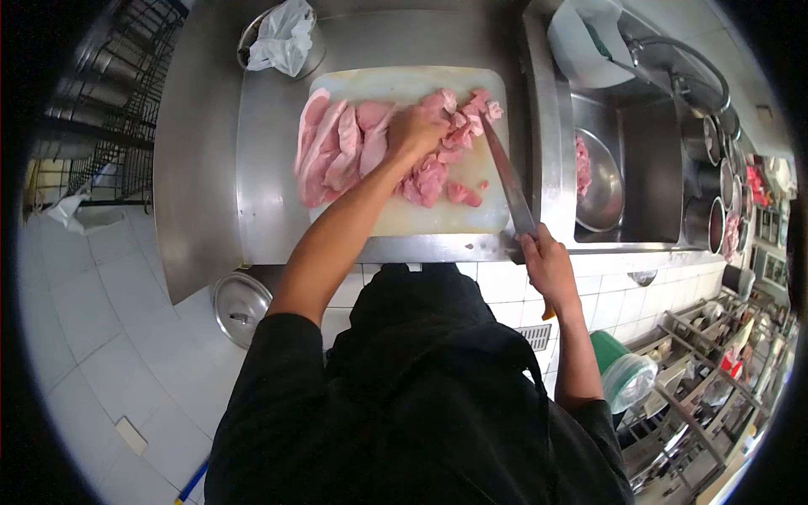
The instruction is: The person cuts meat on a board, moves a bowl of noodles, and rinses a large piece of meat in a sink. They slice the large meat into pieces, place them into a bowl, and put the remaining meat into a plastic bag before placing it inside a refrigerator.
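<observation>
A white cutting board point(404, 223) lies on the steel counter with raw pink meat on it. Long slices of raw meat point(337, 151) are lined up across its left half, and small cut chunks point(461, 130) are scattered over the right. My left hand point(418, 133) is closed on the meat between the slices and the chunks, its fingertips partly hidden. In my right hand point(547, 265), at the board's lower right corner, is the handle of a long knife point(510, 181). The knife's blade slants up and left over the board, its tip beside the chunks.
A steel pot with a white plastic bag point(283, 38) stands at the back left. To the right is a sink point(648, 168) holding a steel bowl point(608, 189) with meat, with a white bucket point(589, 42) behind. A pot lid point(240, 307) is below the counter's left side.
</observation>
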The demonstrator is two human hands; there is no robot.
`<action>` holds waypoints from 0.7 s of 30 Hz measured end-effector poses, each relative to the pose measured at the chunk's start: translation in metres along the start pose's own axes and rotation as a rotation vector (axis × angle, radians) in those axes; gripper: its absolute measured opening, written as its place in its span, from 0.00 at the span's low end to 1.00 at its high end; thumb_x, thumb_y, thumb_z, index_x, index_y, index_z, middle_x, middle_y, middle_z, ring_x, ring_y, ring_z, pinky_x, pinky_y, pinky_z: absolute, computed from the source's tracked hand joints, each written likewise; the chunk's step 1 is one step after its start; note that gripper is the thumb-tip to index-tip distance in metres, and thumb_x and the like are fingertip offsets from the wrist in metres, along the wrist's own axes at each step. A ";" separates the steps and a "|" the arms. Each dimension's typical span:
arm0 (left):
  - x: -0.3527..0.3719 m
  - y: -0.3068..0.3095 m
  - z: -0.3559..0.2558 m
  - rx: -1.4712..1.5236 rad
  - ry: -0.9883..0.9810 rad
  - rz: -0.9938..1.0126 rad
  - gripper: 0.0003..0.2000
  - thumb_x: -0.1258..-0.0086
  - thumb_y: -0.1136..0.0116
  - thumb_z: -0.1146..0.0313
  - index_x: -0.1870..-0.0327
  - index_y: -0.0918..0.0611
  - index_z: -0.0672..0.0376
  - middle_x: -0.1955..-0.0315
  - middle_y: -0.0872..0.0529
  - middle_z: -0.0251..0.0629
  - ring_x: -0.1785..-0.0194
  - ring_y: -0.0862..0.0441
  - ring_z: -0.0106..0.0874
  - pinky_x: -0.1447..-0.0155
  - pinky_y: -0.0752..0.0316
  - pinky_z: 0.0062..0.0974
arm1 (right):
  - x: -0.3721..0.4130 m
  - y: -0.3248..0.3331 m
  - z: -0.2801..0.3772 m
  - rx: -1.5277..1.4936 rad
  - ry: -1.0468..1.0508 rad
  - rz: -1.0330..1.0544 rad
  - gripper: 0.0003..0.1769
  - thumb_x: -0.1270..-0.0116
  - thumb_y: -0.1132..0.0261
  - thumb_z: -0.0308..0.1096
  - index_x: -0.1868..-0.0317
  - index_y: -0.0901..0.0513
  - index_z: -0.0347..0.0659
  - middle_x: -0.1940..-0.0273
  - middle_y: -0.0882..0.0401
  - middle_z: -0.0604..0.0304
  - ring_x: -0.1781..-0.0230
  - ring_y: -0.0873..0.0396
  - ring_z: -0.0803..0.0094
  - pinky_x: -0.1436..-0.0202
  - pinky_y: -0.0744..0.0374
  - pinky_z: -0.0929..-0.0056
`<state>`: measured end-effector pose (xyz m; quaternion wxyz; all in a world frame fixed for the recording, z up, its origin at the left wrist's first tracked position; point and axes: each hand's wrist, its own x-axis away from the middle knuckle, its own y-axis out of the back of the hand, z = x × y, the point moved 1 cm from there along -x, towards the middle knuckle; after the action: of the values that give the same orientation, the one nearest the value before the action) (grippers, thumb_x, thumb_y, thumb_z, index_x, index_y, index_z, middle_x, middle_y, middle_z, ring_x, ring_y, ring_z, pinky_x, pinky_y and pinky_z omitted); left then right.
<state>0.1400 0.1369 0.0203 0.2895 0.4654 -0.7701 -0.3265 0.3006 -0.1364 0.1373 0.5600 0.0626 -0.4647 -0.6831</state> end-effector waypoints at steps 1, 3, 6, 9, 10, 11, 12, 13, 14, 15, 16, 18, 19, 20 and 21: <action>0.000 0.008 0.002 0.136 0.088 0.077 0.19 0.44 0.30 0.54 0.63 0.13 0.64 0.68 0.11 0.48 0.63 0.12 0.39 0.57 0.19 0.36 | 0.001 -0.003 -0.002 0.023 0.039 0.003 0.10 0.26 0.42 0.36 0.59 0.27 0.36 0.72 0.18 0.38 0.66 0.20 0.34 0.62 0.25 0.43; -0.002 0.031 -0.001 0.400 0.273 0.237 0.19 0.40 0.31 0.55 0.59 0.14 0.63 0.68 0.10 0.43 0.66 0.12 0.32 0.60 0.19 0.33 | -0.001 -0.010 -0.006 0.067 0.111 0.010 0.10 0.27 0.42 0.36 0.59 0.27 0.37 0.72 0.19 0.38 0.67 0.20 0.34 0.62 0.25 0.42; -0.006 0.057 -0.009 0.618 0.163 0.227 0.14 0.40 0.30 0.62 0.61 0.14 0.65 0.72 0.12 0.38 0.71 0.16 0.25 0.66 0.23 0.26 | -0.020 -0.029 -0.016 0.182 0.130 0.019 0.09 0.28 0.43 0.36 0.59 0.25 0.37 0.72 0.18 0.38 0.66 0.19 0.35 0.59 0.22 0.41; -0.011 0.078 -0.021 0.694 0.099 0.282 0.13 0.39 0.31 0.67 0.56 0.15 0.64 0.69 0.13 0.33 0.70 0.19 0.21 0.68 0.27 0.21 | -0.037 -0.031 -0.010 0.184 0.137 -0.013 0.10 0.27 0.43 0.36 0.60 0.25 0.37 0.71 0.18 0.37 0.66 0.18 0.35 0.57 0.21 0.41; -0.007 0.090 -0.031 0.607 0.058 0.322 0.14 0.40 0.31 0.68 0.55 0.15 0.64 0.68 0.13 0.32 0.70 0.19 0.21 0.67 0.26 0.21 | -0.038 -0.029 -0.006 0.156 0.136 -0.010 0.10 0.27 0.43 0.36 0.60 0.25 0.37 0.71 0.18 0.37 0.66 0.19 0.35 0.57 0.22 0.41; -0.005 0.095 -0.037 0.521 0.019 0.363 0.15 0.40 0.31 0.68 0.53 0.15 0.63 0.68 0.14 0.31 0.70 0.19 0.21 0.66 0.26 0.20 | -0.039 -0.027 -0.003 0.128 0.134 -0.007 0.10 0.27 0.44 0.36 0.60 0.25 0.37 0.70 0.18 0.36 0.66 0.19 0.35 0.57 0.22 0.41; -0.007 0.088 -0.035 0.475 -0.083 0.310 0.15 0.40 0.32 0.69 0.53 0.15 0.63 0.68 0.13 0.32 0.69 0.18 0.23 0.64 0.24 0.22 | -0.035 -0.024 -0.001 0.074 0.115 0.009 0.11 0.27 0.43 0.37 0.60 0.25 0.36 0.69 0.18 0.36 0.66 0.19 0.35 0.58 0.22 0.42; -0.010 0.071 -0.030 0.431 -0.183 0.258 0.15 0.41 0.32 0.71 0.53 0.15 0.63 0.68 0.13 0.33 0.68 0.17 0.24 0.63 0.23 0.23 | -0.030 -0.019 0.001 0.024 0.070 0.019 0.11 0.27 0.43 0.37 0.60 0.25 0.36 0.69 0.18 0.36 0.65 0.19 0.35 0.58 0.23 0.43; -0.012 0.054 -0.025 0.387 -0.282 0.204 0.15 0.41 0.33 0.72 0.52 0.14 0.62 0.68 0.13 0.33 0.67 0.16 0.26 0.61 0.22 0.25 | -0.023 -0.013 0.004 -0.024 0.027 0.028 0.12 0.27 0.43 0.37 0.60 0.26 0.35 0.69 0.18 0.36 0.65 0.19 0.36 0.58 0.23 0.43; -0.003 0.040 -0.026 0.337 -0.344 0.212 0.16 0.42 0.33 0.73 0.51 0.15 0.62 0.66 0.12 0.36 0.63 0.15 0.30 0.58 0.21 0.28 | -0.017 -0.010 0.005 -0.071 -0.016 0.040 0.12 0.26 0.42 0.37 0.60 0.26 0.35 0.69 0.18 0.35 0.65 0.19 0.36 0.59 0.24 0.43; 0.012 0.026 -0.030 0.288 -0.405 0.219 0.17 0.44 0.33 0.73 0.51 0.16 0.63 0.64 0.12 0.38 0.60 0.14 0.33 0.55 0.20 0.31 | -0.010 -0.010 0.004 -0.099 -0.030 0.023 0.12 0.26 0.42 0.37 0.60 0.26 0.35 0.70 0.18 0.35 0.66 0.19 0.35 0.60 0.24 0.43; 0.039 -0.002 -0.030 0.187 -0.551 0.193 0.21 0.46 0.32 0.74 0.48 0.17 0.62 0.59 0.13 0.42 0.53 0.15 0.39 0.48 0.21 0.35 | 0.006 -0.008 -0.001 -0.150 -0.061 -0.015 0.12 0.26 0.42 0.37 0.60 0.27 0.35 0.71 0.19 0.35 0.66 0.19 0.34 0.62 0.25 0.42; 0.054 -0.015 -0.028 0.135 -0.630 0.165 0.22 0.47 0.31 0.74 0.47 0.18 0.62 0.55 0.14 0.45 0.49 0.16 0.42 0.44 0.22 0.38 | 0.015 -0.009 -0.003 -0.092 -0.067 -0.037 0.11 0.26 0.42 0.36 0.60 0.27 0.35 0.72 0.19 0.34 0.67 0.20 0.34 0.63 0.25 0.42; 0.064 -0.026 -0.024 0.082 -0.710 0.134 0.24 0.47 0.30 0.74 0.46 0.18 0.62 0.52 0.15 0.47 0.46 0.17 0.45 0.41 0.23 0.40 | 0.023 -0.011 -0.006 -0.035 -0.072 -0.059 0.11 0.25 0.42 0.36 0.59 0.27 0.35 0.72 0.20 0.34 0.68 0.20 0.33 0.64 0.26 0.41; 0.070 -0.027 -0.024 0.100 -0.680 0.101 0.25 0.48 0.29 0.73 0.45 0.19 0.62 0.50 0.16 0.47 0.45 0.18 0.45 0.40 0.24 0.40 | 0.031 -0.012 -0.008 0.023 -0.076 -0.083 0.10 0.25 0.43 0.35 0.59 0.28 0.36 0.73 0.20 0.34 0.68 0.21 0.33 0.65 0.26 0.41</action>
<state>0.1446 0.0585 0.0239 0.0090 0.3052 -0.8595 -0.4098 0.2850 -0.1673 0.1378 0.5124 0.0621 -0.4903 -0.7023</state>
